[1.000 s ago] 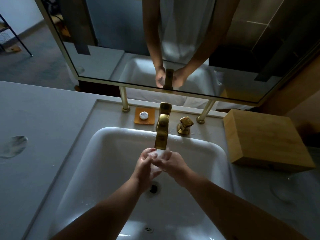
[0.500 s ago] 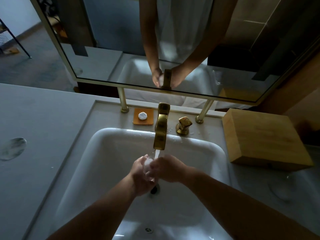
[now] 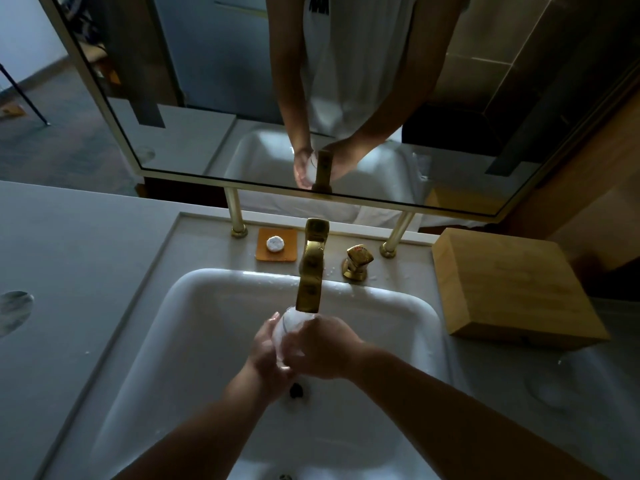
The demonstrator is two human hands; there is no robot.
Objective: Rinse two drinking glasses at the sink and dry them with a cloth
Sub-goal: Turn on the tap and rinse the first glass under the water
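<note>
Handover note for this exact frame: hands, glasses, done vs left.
Left hand: wrapped around the glass from the left, over the sink.
Right hand: closed on the same glass from the right.
The glass sits right under the gold faucet spout, apparently being rinsed.
A second glass appears faintly on the counter at the right; too dim to tell its state. No cloth in view.
Done: rinse of one glass under way.
Left: finish this rinse, rinse the other, dry both.

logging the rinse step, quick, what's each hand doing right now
Left hand: closed around the glass under the faucet.
Right hand: closed over the same glass from the other side.
</note>
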